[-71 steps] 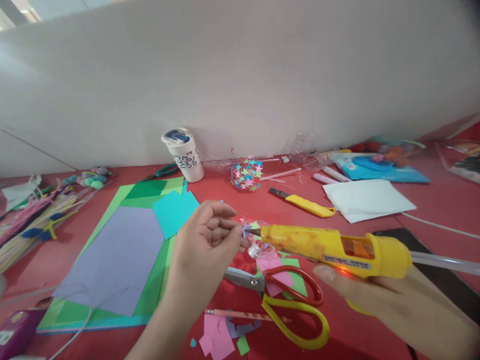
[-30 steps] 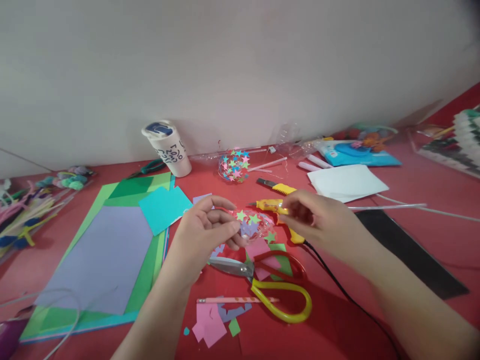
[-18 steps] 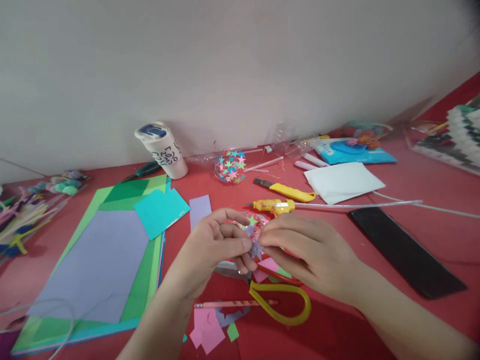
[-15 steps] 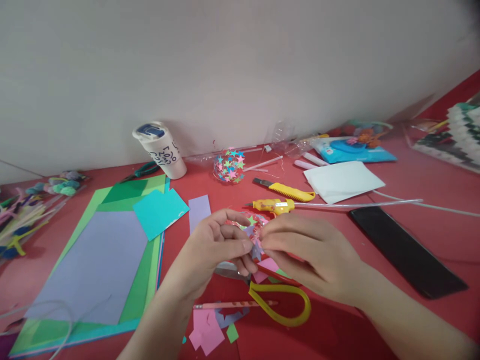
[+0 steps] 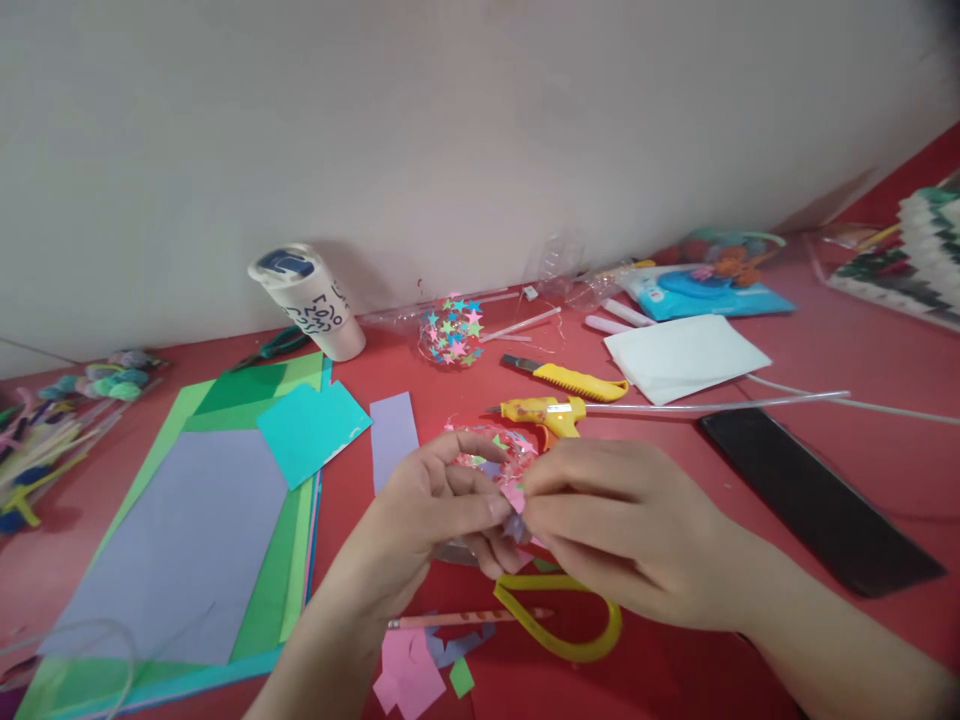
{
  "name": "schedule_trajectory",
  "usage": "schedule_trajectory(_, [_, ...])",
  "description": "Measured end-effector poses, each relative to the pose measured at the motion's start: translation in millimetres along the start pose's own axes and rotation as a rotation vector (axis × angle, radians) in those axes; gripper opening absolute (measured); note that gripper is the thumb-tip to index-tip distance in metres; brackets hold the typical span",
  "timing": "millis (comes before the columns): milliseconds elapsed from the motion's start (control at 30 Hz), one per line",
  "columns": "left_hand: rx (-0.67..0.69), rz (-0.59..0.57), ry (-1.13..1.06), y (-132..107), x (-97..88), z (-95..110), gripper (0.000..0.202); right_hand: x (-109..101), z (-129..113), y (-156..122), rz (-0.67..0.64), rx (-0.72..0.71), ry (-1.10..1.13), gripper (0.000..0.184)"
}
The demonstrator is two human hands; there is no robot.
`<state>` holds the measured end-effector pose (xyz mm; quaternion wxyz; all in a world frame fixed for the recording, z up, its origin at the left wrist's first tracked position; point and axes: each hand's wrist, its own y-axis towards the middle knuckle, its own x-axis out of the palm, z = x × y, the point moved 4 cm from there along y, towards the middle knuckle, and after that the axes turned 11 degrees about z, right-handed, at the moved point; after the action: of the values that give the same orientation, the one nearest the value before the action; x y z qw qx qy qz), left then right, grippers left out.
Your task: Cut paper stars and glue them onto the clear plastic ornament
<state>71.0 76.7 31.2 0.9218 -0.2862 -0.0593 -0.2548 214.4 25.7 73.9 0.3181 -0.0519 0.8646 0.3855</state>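
My left hand [image 5: 431,510] holds a small clear ball [image 5: 495,455] dotted with paper stars, fingers curled round it. My right hand [image 5: 619,525] meets it from the right, its fingertips pinched on a small purple paper star [image 5: 516,524] at the ball's lower side. Under both hands lie scissors with a yellow handle loop [image 5: 559,620] and a pencil [image 5: 465,618]. A yellow glue gun [image 5: 544,412] lies on the red table just behind the ball, with a clear glue stick trailing right.
Stacked coloured paper sheets [image 5: 202,520] lie at left, a white cup [image 5: 307,300] and a finished star ball [image 5: 451,338] at the back. A yellow utility knife [image 5: 574,378], white paper [image 5: 682,352], a black phone [image 5: 817,500] and paper scraps [image 5: 412,680] are around.
My right hand has laid the glue gun on the table and come to the ball with a purple star. Both hands have drifted slightly lower in view.
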Motion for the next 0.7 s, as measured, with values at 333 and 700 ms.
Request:
schedule_trajectory(333, [0.302,0.386,1.053,14,-52.7,-10,0.023,-21,38,-2,0.278,0.622,0.252,0.011])
schedule_trajectory(700, [0.427,0.453,0.807,39,-32.0,-29,0.014,-25,38,-3,0.323,0.675,0.337,0.010])
